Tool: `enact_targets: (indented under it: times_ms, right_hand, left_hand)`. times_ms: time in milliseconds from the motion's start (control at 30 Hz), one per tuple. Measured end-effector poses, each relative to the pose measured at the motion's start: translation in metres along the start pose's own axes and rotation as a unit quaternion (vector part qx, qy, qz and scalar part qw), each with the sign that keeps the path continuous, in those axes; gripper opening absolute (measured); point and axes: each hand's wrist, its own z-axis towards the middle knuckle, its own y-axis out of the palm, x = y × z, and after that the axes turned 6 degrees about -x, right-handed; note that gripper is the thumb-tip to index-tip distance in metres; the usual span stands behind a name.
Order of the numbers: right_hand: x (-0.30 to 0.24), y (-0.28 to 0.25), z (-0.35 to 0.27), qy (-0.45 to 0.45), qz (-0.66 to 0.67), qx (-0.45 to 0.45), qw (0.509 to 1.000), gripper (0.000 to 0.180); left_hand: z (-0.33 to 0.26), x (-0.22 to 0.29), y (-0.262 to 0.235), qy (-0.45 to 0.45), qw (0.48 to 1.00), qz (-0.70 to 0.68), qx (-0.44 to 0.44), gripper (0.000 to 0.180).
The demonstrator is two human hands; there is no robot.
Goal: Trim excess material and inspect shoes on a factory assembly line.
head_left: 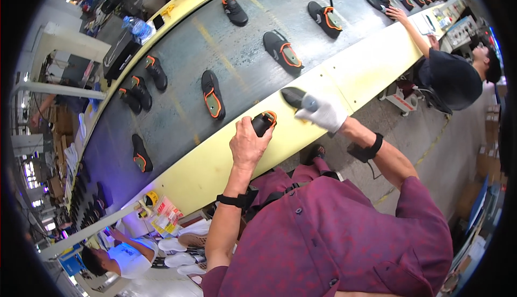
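The left hand (249,142) is clamped round a black shoe (262,124) over the yellow ledge (215,163), its orange-trimmed end poking out past the fingers, probably gripped that way to keep it steady. Whether it rests on the ledge I can't tell. Beside it, the right hand (328,114), gloved in white, is at a dark piece (292,97); the fingers are blurred (moving fast, I'd guess), so I can't tell whether they're closed on it.

On the grey belt (242,76), more shoes (213,95) stand mostly apart, presumably so each can be lifted singly; three cluster at the far edge near a dark box (119,54) with a white mark. A red, white and yellow sheet (166,215) carries print, too small to make out from here.
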Motion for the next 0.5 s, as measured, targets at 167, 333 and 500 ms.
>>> enact_targets:
  times_ms: [167, 333, 500]
  right_hand:
    - [-0.056, 0.007, 0.010, -0.078, -0.109, -0.077, 0.988, 0.041]
    - [-0.071, -0.012, 0.032, 0.158, -0.016, -0.210, 0.965, 0.046]
    - [-0.022, -0.005, 0.044, 0.134, -0.067, -0.231, 0.961, 0.055]
  left_hand:
    - [0.007, 0.018, 0.012, 0.019, 0.999, 0.028, -0.010, 0.061]
    - [-0.003, 0.020, 0.013, 0.011, 1.000, 0.026, 0.007, 0.060]
    - [-0.028, 0.003, -0.003, -0.012, 1.000, 0.005, -0.008, 0.064]
